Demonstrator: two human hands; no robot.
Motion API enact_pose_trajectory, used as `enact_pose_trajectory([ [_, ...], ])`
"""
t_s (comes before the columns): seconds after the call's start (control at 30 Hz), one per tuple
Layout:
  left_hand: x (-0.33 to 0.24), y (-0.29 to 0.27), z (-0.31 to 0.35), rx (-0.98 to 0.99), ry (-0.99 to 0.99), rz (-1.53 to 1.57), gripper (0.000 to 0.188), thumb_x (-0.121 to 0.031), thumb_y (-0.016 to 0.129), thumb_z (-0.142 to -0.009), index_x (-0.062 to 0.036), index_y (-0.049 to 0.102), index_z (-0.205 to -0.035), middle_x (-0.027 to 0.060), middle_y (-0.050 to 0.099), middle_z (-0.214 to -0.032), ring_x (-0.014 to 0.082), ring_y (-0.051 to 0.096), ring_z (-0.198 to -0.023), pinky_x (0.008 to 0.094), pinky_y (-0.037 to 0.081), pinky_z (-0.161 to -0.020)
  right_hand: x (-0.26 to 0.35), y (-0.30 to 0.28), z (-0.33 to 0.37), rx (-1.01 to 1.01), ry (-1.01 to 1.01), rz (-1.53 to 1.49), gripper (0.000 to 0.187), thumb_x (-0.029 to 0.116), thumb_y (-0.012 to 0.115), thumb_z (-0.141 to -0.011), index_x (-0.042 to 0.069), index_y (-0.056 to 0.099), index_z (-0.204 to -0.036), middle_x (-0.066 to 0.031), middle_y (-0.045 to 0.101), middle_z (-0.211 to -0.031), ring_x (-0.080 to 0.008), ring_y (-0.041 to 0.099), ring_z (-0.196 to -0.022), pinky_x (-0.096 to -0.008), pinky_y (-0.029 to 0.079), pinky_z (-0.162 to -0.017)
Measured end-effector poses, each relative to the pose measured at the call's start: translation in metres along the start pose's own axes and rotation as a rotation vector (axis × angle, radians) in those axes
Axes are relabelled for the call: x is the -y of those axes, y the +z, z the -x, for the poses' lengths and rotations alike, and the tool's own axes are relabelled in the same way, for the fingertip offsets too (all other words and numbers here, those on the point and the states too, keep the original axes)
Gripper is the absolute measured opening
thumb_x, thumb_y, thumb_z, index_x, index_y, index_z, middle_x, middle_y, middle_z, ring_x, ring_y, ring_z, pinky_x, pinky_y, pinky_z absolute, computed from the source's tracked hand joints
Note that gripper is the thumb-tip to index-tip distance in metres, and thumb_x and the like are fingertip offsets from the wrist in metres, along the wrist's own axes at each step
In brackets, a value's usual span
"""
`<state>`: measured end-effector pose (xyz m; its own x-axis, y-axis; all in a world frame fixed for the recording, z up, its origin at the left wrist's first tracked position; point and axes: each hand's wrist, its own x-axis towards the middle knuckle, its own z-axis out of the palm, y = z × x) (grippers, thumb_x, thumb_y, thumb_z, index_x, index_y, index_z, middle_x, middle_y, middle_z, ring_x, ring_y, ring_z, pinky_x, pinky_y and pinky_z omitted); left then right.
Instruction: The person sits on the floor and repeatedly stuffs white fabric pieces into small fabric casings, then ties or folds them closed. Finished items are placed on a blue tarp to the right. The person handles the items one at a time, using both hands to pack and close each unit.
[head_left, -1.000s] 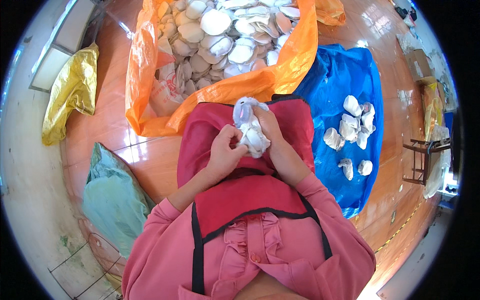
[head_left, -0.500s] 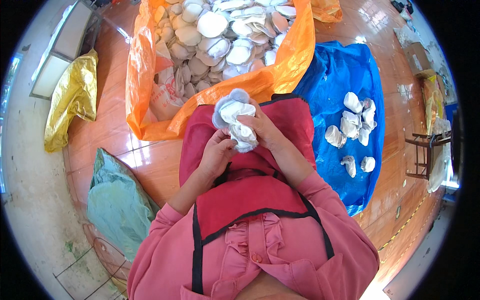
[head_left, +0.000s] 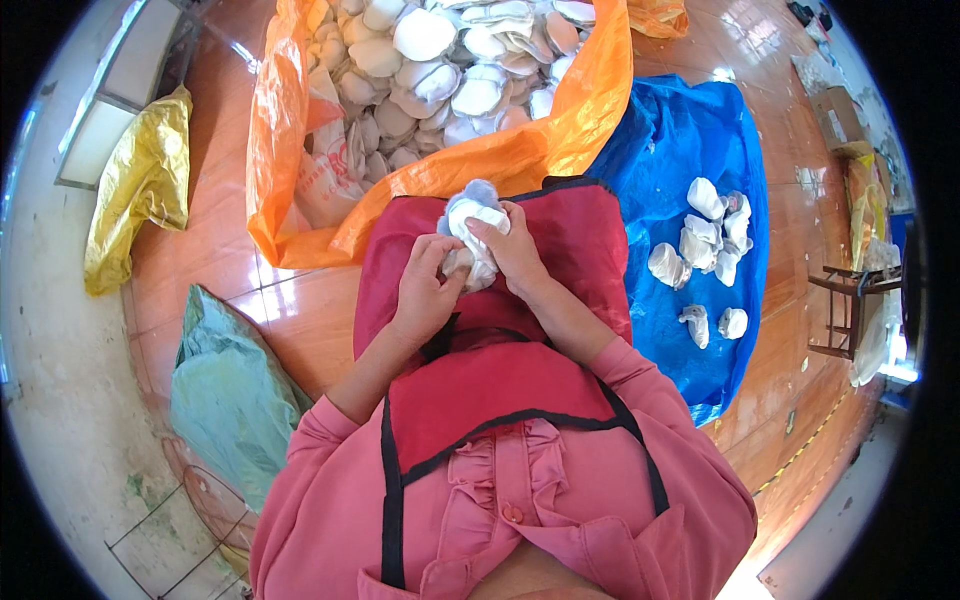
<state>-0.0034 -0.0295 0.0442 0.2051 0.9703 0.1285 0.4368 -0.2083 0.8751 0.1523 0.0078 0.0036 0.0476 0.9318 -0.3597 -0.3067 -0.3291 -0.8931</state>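
Note:
Over my lap, both hands hold a small white and fluffy grey fabric piece [head_left: 476, 212], apparently a plush toy's sewn skin. My left hand [head_left: 428, 285] pinches its lower left side, fingers curled in. From the right, my right hand [head_left: 512, 252] grips it with the thumb across the white cloth. Some fluffy grey shows at the far end; the fingers cover part of the lower end. Beneath lies the dark red apron [head_left: 400, 250] with black edging.
Ahead stands an open orange woven sack [head_left: 590, 95] full of flat, rounded white and grey fabric pieces [head_left: 425, 35]. At right, a blue sheet [head_left: 670, 130] carries several crumpled white bundles [head_left: 700, 240]. Green [head_left: 235, 390] and yellow sacks [head_left: 140, 190] lie at left; a wooden stool [head_left: 840, 310] stands far right.
The left hand has moved up and closed further around the fabric piece. Less of the fluffy grey shows now, and the piece looks more bunched. The right hand stays on it.

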Motion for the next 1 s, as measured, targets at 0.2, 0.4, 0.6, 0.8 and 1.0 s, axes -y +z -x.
enact_pose_trajectory([
  [0.2,0.003,-0.015,0.003,0.103,0.022,0.029,0.035,0.0,0.066,-0.078,-0.0051,0.057,-0.111,0.0119,0.053,-0.109,0.028,0.056,-0.1,0.0334,0.048,-0.084,0.011,-0.002,0.001,0.329,0.082,-0.148,0.066,0.019,0.075,-0.082,0.002,0.039,-0.135,-0.0086,0.055,-0.119,-0.0164,0.056,-0.108,-0.0311,0.048,-0.09],
  [0.4,-0.003,-0.033,-0.001,0.218,0.228,-0.251,0.036,-0.007,0.071,-0.071,-0.006,0.058,-0.104,0.013,0.054,-0.104,0.0326,0.055,-0.098,0.0387,0.046,-0.087,0.003,0.003,0.012,0.273,0.085,-0.025,0.058,0.017,0.075,-0.081,0.003,0.047,-0.13,-0.0082,0.058,-0.118,-0.0157,0.058,-0.105,-0.0305,0.049,-0.088],
  [0.6,0.014,-0.024,0.006,0.296,0.092,-0.072,0.032,-0.004,0.072,-0.067,-0.0057,0.058,-0.096,0.0103,0.054,-0.089,0.0309,0.056,-0.086,0.0391,0.047,-0.076,0.0,0.007,0.016,0.178,0.099,-0.048,0.051,0.012,0.075,-0.08,0.002,0.052,-0.125,-0.0082,0.062,-0.109,-0.0153,0.061,-0.095,-0.03,0.052,-0.081],
  [0.8,0.007,-0.009,0.01,0.132,0.378,-0.291,0.026,-0.003,0.065,-0.072,-0.0087,0.063,-0.097,0.0125,0.059,-0.092,0.0327,0.057,-0.085,0.0422,0.048,-0.075,-0.015,-0.006,0.001,0.206,0.152,0.008,0.043,0.012,0.075,-0.079,0.005,0.057,-0.118,-0.0077,0.064,-0.1,-0.0164,0.062,-0.087,-0.032,0.054,-0.075],
  [1.0,-0.021,-0.017,-0.004,0.354,0.476,-0.514,0.028,-0.007,0.059,-0.071,-0.0032,0.062,-0.098,0.0135,0.056,-0.1,0.0306,0.056,-0.095,0.0378,0.047,-0.087,-0.034,-0.008,-0.014,0.211,0.201,0.011,0.06,0.017,0.078,-0.076,0.002,0.05,-0.127,-0.01,0.062,-0.111,-0.0186,0.06,-0.098,-0.0328,0.051,-0.084],
])
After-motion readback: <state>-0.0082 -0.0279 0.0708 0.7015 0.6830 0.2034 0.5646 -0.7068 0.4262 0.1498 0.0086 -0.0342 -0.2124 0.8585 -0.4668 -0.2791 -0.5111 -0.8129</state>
